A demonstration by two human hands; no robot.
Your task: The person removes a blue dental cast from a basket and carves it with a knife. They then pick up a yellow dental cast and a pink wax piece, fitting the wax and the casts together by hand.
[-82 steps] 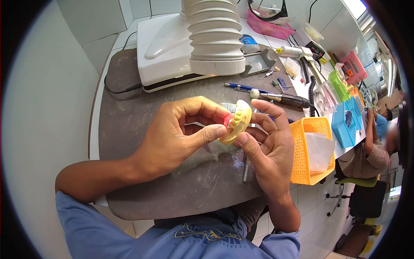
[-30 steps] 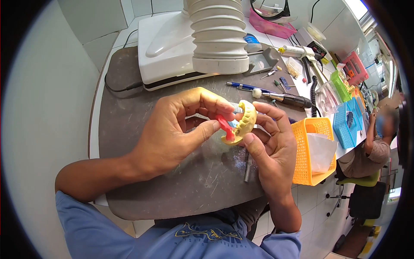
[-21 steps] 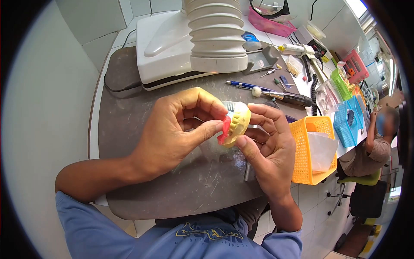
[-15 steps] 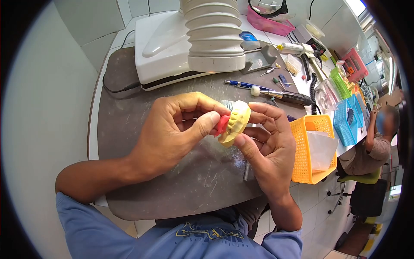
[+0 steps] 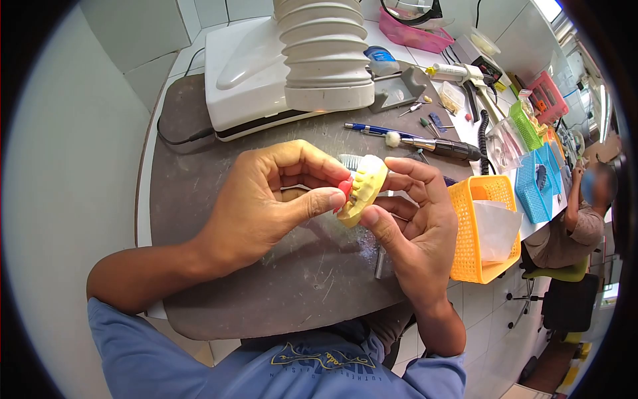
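Observation:
My right hand (image 5: 420,229) grips a yellow plaster dental cast (image 5: 370,183) by its outer edge, between thumb and fingers, with its row of teeth turned to the left. My left hand (image 5: 259,193) pinches a small red piece (image 5: 343,189), which looks like wax or resin, between thumb and fingertips. The red piece lies against the toothed side of the cast, and my fingertips cover part of it. Just behind the cast, a pale bristled brush (image 5: 349,161) shows partly. Below, a metal rod (image 5: 379,263) rests on the grey mat (image 5: 279,292).
A white machine (image 5: 246,73) with a ribbed hose (image 5: 325,53) stands at the back. A rotary handpiece (image 5: 445,147) and a blue pen (image 5: 365,129) lie beyond my hands. An orange basket (image 5: 467,233) sits right. Another person (image 5: 575,226) sits farther right.
The red piece now sits slightly closer against the cast, and the cast has turned a little. Both hands keep their holds.

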